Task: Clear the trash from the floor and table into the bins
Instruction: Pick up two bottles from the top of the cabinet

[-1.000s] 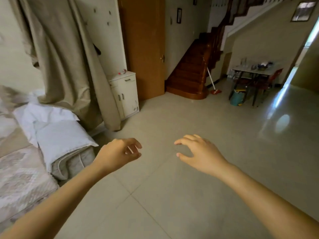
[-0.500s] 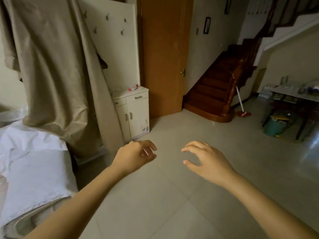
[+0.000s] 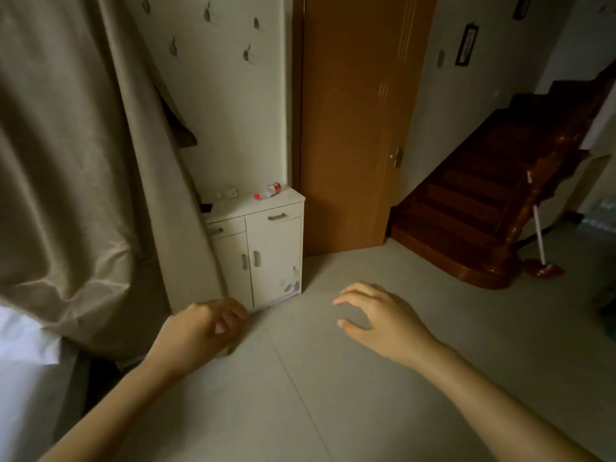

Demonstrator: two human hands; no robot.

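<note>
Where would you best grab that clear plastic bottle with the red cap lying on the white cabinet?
Grip the clear plastic bottle with the red cap around its labelled middle, coming from above. It lies on its side atop the white cabinet, so its round body is exposed for fingers to close across.

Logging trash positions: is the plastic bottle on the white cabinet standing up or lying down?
Lying down. The bottle rests on its side on the cabinet top, red cap end pointing left toward the curtain.

Small cream cabinet on tiled floor, plastic bottle lying on its top
</note>
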